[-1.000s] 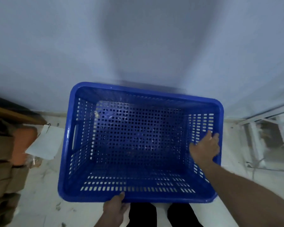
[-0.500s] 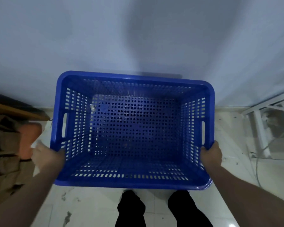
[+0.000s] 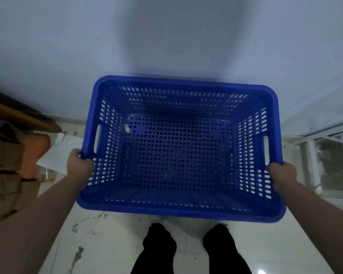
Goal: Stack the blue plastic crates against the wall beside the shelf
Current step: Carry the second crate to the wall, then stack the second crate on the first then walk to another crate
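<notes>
An empty blue plastic crate with perforated walls and bottom fills the middle of the view, its far rim close to the pale wall. My left hand grips the crate's left rim just below the handle slot. On the opposite side, my right hand holds the right rim below its handle slot. The crate sits square to the wall. Whether another crate lies under it is hidden.
A white metal shelf frame stands at the right. At the left lie brown boxes, an orange object and a white sheet. My two legs stand on the white tiled floor just behind the crate.
My hands went from the crate's near rim and inner right wall to both side rims. The crate turned square to the wall and is now held a little further from me.
</notes>
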Demonstrator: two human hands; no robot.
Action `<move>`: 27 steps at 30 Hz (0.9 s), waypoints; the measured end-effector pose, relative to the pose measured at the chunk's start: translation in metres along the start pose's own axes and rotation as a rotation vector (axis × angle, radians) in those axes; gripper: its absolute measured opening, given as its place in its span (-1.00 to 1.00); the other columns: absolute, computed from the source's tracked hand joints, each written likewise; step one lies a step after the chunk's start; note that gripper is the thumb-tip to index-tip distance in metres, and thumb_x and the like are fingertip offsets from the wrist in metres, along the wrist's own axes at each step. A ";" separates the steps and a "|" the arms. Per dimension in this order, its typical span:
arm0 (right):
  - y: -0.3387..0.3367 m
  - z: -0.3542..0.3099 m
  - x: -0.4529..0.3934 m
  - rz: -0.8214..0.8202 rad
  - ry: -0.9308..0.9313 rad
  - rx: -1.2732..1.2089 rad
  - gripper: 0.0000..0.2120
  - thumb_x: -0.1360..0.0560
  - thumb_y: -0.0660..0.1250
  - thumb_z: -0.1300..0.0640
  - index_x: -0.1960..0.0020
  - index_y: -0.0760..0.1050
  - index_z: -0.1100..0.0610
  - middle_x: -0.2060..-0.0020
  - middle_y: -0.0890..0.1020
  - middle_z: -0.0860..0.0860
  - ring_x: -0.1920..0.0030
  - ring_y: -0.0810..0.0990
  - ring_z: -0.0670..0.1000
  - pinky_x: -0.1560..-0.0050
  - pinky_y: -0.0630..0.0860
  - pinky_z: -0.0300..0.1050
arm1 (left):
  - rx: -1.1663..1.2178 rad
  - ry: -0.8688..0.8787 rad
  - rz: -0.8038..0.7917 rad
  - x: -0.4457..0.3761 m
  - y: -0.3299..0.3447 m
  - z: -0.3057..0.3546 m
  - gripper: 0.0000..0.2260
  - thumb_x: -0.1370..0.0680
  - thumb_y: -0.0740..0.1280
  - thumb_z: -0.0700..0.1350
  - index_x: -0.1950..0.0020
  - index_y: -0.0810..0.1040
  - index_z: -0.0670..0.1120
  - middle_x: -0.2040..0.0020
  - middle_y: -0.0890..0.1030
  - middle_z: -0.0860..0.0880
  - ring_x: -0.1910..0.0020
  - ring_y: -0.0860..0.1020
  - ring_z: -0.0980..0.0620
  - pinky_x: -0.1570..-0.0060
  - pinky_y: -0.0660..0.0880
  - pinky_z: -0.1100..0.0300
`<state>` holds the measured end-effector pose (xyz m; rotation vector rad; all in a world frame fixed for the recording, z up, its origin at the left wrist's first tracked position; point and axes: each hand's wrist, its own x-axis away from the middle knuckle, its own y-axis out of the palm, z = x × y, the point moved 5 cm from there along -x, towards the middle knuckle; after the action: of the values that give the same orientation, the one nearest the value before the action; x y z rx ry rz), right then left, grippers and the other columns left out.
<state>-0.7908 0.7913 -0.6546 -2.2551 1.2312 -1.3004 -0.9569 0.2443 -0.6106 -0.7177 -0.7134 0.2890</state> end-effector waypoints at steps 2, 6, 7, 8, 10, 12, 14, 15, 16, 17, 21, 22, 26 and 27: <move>-0.005 0.003 0.004 0.029 -0.034 0.044 -0.72 -0.43 0.24 0.40 -0.14 0.47 0.41 0.21 0.50 0.20 0.21 0.51 0.20 0.03 0.57 0.29 | -0.011 0.023 -0.019 -0.004 0.002 -0.003 -0.63 -0.48 0.25 -0.38 -0.28 0.40 -0.21 -0.06 0.54 -0.24 0.05 0.52 -0.18 0.06 0.50 -0.04; -0.007 0.004 0.006 0.044 -0.069 0.150 -0.90 -0.42 0.29 0.35 0.06 0.47 0.31 0.17 0.54 0.26 0.14 0.61 0.34 -0.03 0.56 0.39 | -0.068 0.087 -0.100 -0.022 0.012 0.011 -0.56 -0.48 0.24 -0.37 -0.36 0.39 -0.18 -0.07 0.56 -0.20 -0.01 0.57 -0.24 0.04 0.52 -0.05; -0.007 0.002 0.006 0.038 -0.067 0.164 -0.92 -0.42 0.30 0.35 0.10 0.46 0.24 0.16 0.55 0.25 0.10 0.62 0.35 -0.04 0.56 0.39 | -0.091 0.097 -0.114 -0.027 0.013 0.013 -0.55 -0.47 0.26 -0.36 -0.35 0.40 -0.17 -0.08 0.57 -0.20 -0.04 0.58 -0.25 0.03 0.53 -0.06; -0.007 0.002 0.004 0.032 -0.065 0.168 -0.89 -0.42 0.30 0.36 0.09 0.47 0.22 0.16 0.56 0.25 0.09 0.63 0.34 -0.04 0.57 0.37 | -0.122 0.105 -0.125 -0.031 0.014 0.013 -0.56 -0.46 0.29 -0.33 -0.34 0.40 -0.15 -0.09 0.58 -0.21 -0.05 0.58 -0.26 0.03 0.54 -0.08; -0.009 -0.001 0.005 0.026 -0.083 0.203 -0.85 -0.42 0.30 0.34 0.01 0.50 0.25 0.14 0.58 0.23 0.08 0.63 0.31 -0.04 0.59 0.30 | -0.171 0.118 -0.145 -0.036 0.017 0.010 -0.59 -0.45 0.32 -0.26 -0.30 0.40 -0.13 -0.11 0.59 -0.20 -0.05 0.58 -0.24 0.01 0.54 -0.11; -0.010 0.000 0.011 0.031 -0.141 0.272 -0.79 -0.44 0.29 0.29 -0.07 0.49 0.29 0.13 0.59 0.22 0.11 0.60 0.26 0.03 0.59 0.18 | -0.209 0.108 -0.145 -0.033 0.021 -0.001 -0.58 -0.45 0.33 -0.20 -0.29 0.37 -0.14 -0.13 0.57 -0.21 -0.03 0.57 -0.22 0.03 0.53 -0.10; -0.009 0.009 0.018 0.049 -0.186 0.332 -0.77 -0.47 0.25 0.24 -0.12 0.45 0.27 0.09 0.57 0.19 0.13 0.55 0.22 0.10 0.51 0.08 | -0.249 0.070 -0.095 -0.025 0.022 -0.016 -0.55 -0.45 0.36 -0.18 -0.30 0.31 -0.19 -0.17 0.53 -0.25 -0.07 0.54 -0.28 0.03 0.52 -0.11; -0.010 0.015 0.021 0.067 -0.202 0.361 -0.75 -0.50 0.24 0.22 -0.15 0.41 0.27 0.05 0.56 0.19 0.11 0.53 0.21 0.09 0.48 0.07 | -0.289 0.054 -0.059 -0.021 0.023 -0.025 -0.54 -0.44 0.38 -0.17 -0.27 0.30 -0.21 -0.18 0.52 -0.27 -0.09 0.54 -0.32 -0.01 0.52 -0.16; -0.009 0.019 0.022 0.082 -0.228 0.388 -0.74 -0.53 0.23 0.20 -0.18 0.39 0.28 0.01 0.55 0.21 0.08 0.53 0.23 0.07 0.46 0.08 | -0.334 0.048 -0.029 -0.015 0.021 -0.032 -0.54 -0.43 0.40 -0.17 -0.25 0.30 -0.21 -0.19 0.51 -0.29 -0.10 0.53 -0.34 -0.04 0.52 -0.21; -0.010 0.022 0.021 0.090 -0.250 0.413 -0.73 -0.55 0.23 0.18 -0.19 0.37 0.30 -0.03 0.55 0.24 0.04 0.54 0.25 0.04 0.45 0.10 | -0.370 0.054 -0.019 -0.011 0.021 -0.037 -0.54 -0.43 0.40 -0.18 -0.24 0.29 -0.21 -0.19 0.51 -0.30 -0.10 0.53 -0.36 -0.04 0.51 -0.24; -0.015 0.022 0.013 0.058 -0.297 0.439 -0.74 -0.58 0.24 0.13 -0.16 0.38 0.30 0.03 0.54 0.20 0.08 0.52 0.20 0.08 0.44 0.04 | -0.399 0.077 -0.101 -0.012 0.022 -0.053 -0.58 -0.49 0.33 -0.27 -0.29 0.28 -0.26 -0.21 0.50 -0.34 -0.14 0.51 -0.36 -0.02 0.48 -0.22; -0.015 0.023 0.013 0.045 -0.319 0.459 -0.76 -0.58 0.24 0.12 -0.12 0.37 0.28 0.08 0.52 0.16 0.08 0.53 0.21 0.10 0.44 0.03 | -0.396 0.086 -0.119 -0.014 0.023 -0.056 -0.58 -0.50 0.31 -0.29 -0.31 0.27 -0.26 -0.21 0.50 -0.33 -0.15 0.51 -0.36 -0.04 0.48 -0.23; -0.012 0.034 0.014 0.053 -0.357 0.511 -0.82 -0.61 0.20 0.10 0.01 0.24 0.18 0.15 0.48 0.14 0.19 0.47 0.15 0.17 0.37 -0.01 | -0.419 0.100 -0.115 -0.022 0.025 -0.058 -0.60 -0.49 0.28 -0.32 -0.29 0.25 -0.24 -0.21 0.49 -0.35 -0.13 0.51 -0.38 -0.03 0.49 -0.25; -0.012 0.034 0.013 0.065 -0.373 0.519 -0.82 -0.61 0.20 0.10 0.01 0.22 0.17 0.14 0.49 0.15 0.20 0.46 0.14 0.18 0.37 -0.02 | -0.442 0.102 -0.106 -0.024 0.026 -0.057 -0.62 -0.49 0.28 -0.32 -0.26 0.26 -0.25 -0.20 0.49 -0.37 -0.11 0.51 -0.39 -0.01 0.49 -0.25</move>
<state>-0.7537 0.7822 -0.6592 -1.9409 0.7261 -0.9712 -0.9351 0.2233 -0.6706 -1.1020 -0.7222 -0.0066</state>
